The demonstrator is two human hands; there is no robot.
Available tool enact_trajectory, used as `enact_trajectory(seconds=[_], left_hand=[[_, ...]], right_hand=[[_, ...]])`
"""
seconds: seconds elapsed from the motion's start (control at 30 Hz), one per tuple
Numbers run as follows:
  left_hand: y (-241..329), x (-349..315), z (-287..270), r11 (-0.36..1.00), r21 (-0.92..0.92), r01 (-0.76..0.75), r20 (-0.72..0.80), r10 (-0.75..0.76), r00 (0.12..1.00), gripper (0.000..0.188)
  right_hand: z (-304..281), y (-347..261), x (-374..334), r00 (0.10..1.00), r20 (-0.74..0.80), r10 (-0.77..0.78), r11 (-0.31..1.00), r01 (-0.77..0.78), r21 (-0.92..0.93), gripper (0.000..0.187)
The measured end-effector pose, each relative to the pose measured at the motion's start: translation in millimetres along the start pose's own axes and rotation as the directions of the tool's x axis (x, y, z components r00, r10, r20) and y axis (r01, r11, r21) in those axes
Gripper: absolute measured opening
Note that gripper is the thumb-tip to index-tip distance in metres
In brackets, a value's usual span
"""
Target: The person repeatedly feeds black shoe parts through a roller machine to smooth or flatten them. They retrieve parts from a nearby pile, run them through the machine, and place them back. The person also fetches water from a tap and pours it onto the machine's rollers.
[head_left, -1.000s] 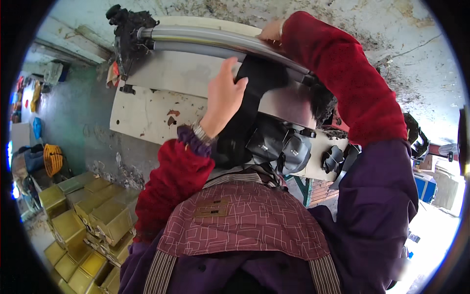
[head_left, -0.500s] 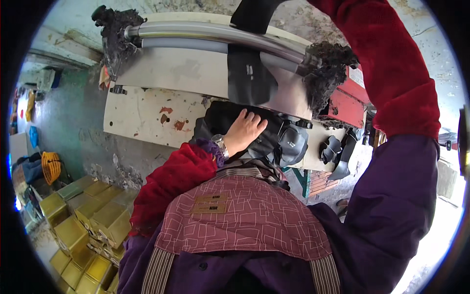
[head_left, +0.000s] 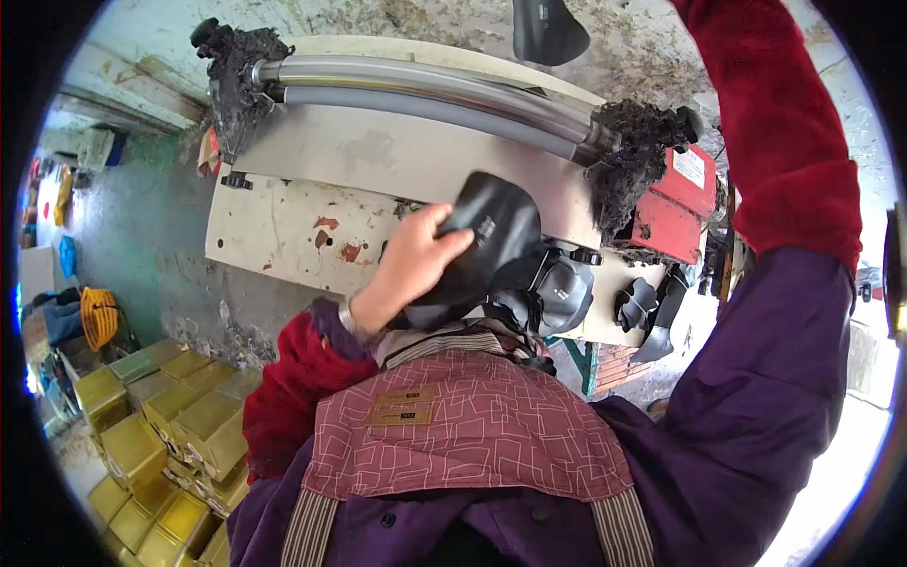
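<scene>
My left hand (head_left: 416, 260) pinches the left edge of a flat, black leather-like piece (head_left: 491, 222), its thumb lying on the upper face. This piece tilts up over the front edge of the roller machine's pale board (head_left: 378, 151). Beneath and beside it lie more black pieces (head_left: 565, 288), partly covered. My right arm (head_left: 789, 142) reaches up past the top edge, so the hand is out of sight. Beyond the machine, another black piece (head_left: 548, 38) hangs into view from the top; what holds it is hidden.
A shiny metal roller (head_left: 425, 80) spans the machine between two grimy end brackets (head_left: 642, 156). Beside it sits a red box (head_left: 680, 184). Loose black cut pieces (head_left: 640, 302) lie at the right. Stacked golden tins (head_left: 142, 444) and an orange basket (head_left: 98, 318) stand at lower left.
The black piece under the rollers has left them and now hangs beyond the machine. My left hand has moved left and lifted a piece off the pile it rested on.
</scene>
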State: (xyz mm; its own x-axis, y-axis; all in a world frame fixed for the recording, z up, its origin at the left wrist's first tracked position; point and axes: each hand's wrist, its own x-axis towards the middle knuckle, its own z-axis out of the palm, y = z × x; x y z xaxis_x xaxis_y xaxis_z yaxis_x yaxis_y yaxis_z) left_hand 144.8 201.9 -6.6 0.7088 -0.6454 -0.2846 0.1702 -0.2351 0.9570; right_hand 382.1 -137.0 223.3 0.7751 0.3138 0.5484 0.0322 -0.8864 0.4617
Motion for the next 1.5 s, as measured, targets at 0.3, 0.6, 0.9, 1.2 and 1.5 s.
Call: enact_trajectory(seconds=[0.3,0.6,0.9,1.2,1.5], left_hand=[[39.7,65.5,-6.1,0.821,0.567,-0.071,-0.28,0.273,0.92,0.053],[68.0,75.9,-25.6,0.558,0.731,-0.394,-0.298,0.779,0.551,0.059],[147.3,107.5,-38.2,0.71,0.027,-0.704,-0.172,0.697,0.696,0.019],[227.6,24.7,-32.7,0.442,-0.462,-0.769,-0.071,0.846,0.529,0.026],[227.4,-2.9,3.2,0.725,-0.655,-0.214,0.339,0.534,0.774,0.018]], right_hand=[[72.7,-161.6,-130.3,0.405,0.822,-0.4,0.827,-0.227,0.514,0.046],[-11.0,-111.9,-82.0,0.638,0.561,-0.528,0.703,-0.043,0.71,0.031],[-157.9,-88.2,-70.6,0.87,0.213,-0.445,0.75,0.232,0.62,0.023],[-158.1,-65.4,-114.6,0.882,0.232,-0.411,-0.37,-0.394,0.841,0.05],[-182.2,-116.8,-172.8,0.99,-0.105,-0.09,-0.763,-0.001,0.647,0.065]])
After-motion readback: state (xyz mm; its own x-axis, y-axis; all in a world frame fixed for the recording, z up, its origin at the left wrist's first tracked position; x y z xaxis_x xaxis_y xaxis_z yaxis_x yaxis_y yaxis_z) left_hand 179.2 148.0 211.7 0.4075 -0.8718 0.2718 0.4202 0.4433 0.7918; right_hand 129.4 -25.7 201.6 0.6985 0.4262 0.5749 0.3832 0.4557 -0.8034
